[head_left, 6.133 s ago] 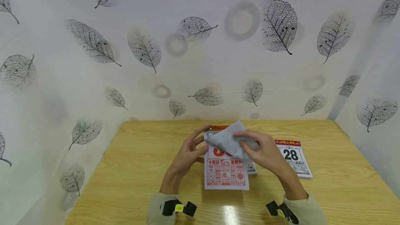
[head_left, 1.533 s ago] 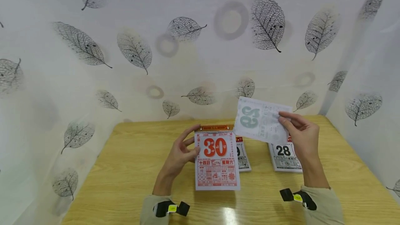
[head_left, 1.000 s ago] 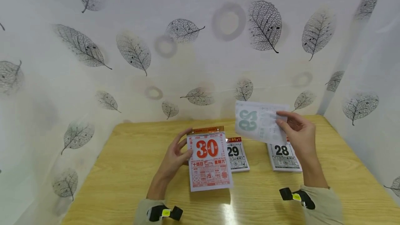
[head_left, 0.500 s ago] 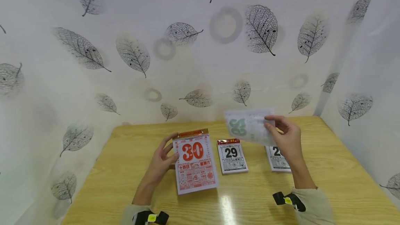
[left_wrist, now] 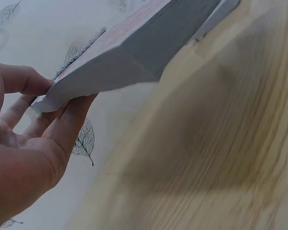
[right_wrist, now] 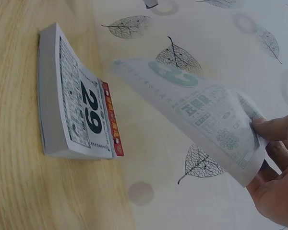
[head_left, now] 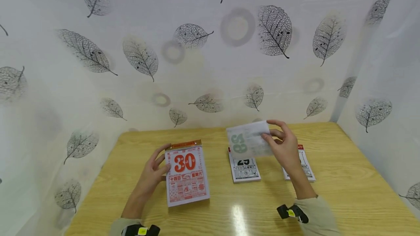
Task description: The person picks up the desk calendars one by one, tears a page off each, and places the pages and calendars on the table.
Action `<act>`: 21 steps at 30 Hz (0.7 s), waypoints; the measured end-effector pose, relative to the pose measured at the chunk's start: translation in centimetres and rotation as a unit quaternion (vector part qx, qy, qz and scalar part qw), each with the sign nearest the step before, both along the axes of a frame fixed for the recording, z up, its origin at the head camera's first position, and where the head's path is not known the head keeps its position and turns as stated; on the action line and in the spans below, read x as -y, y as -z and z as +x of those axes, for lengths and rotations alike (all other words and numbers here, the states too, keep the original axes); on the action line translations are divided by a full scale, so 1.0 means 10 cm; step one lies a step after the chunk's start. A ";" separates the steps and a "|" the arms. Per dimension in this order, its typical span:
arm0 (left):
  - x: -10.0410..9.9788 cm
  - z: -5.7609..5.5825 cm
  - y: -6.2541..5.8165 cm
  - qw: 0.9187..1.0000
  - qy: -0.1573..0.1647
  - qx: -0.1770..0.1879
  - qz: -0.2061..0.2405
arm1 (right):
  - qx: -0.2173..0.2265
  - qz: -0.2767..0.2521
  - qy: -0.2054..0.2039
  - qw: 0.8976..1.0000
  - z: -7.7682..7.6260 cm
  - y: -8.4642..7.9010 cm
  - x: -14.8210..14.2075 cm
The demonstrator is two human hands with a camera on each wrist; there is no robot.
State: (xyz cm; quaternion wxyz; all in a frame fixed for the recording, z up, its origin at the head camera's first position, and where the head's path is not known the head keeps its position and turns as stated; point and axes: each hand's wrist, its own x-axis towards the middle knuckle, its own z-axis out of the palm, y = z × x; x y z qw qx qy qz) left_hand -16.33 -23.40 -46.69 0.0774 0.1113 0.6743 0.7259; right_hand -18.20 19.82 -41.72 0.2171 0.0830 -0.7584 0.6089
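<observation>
My left hand [head_left: 151, 172] grips the left edge of a thick tear-off calendar [head_left: 187, 177] that shows a red 30, thumb on its front and fingers behind. In the left wrist view the calendar's page block [left_wrist: 120, 67] is tilted, raised over the table. My right hand [head_left: 283, 146] pinches one end of a loose calendar page [head_left: 247, 139], its green number 29 showing through reversed. In the head view the page overlaps the top of a smaller calendar [head_left: 245, 172] that reads 29. The right wrist view shows the page [right_wrist: 197, 115] held up apart from that calendar [right_wrist: 79, 100].
Another small calendar [head_left: 305, 165] with a red header lies on the right, partly behind my right forearm. The wooden table [head_left: 256, 207] ends at the back against a white wall covering [head_left: 210, 72] printed with leaves.
The page has come off the big calendar over these frames. My left hand has carried the big calendar leftward, uncovering the 29 calendar; my right hand has moved the page left and lower.
</observation>
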 end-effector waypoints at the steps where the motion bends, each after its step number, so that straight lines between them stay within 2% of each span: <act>1: 0.04 0.00 0.00 1.000 0.000 -0.003 0.002 | 0.002 0.004 -0.001 1.000 -0.01 0.01 0.02; 6: 0.24 0.02 0.05 1.000 -0.005 -0.015 0.007 | 0.009 0.016 -0.011 1.000 -0.04 0.05 0.14; 13: 0.46 0.05 0.11 1.000 -0.031 0.003 -0.003 | 0.014 0.031 -0.009 0.999 -0.11 0.07 0.41; 18: 0.54 0.04 0.10 0.999 -0.045 0.025 -0.008 | 0.016 0.047 0.014 0.999 -0.14 0.04 0.58; 21: 0.57 0.02 0.10 0.998 -0.047 0.034 -0.010 | 0.007 0.052 0.013 0.999 -0.15 0.03 0.65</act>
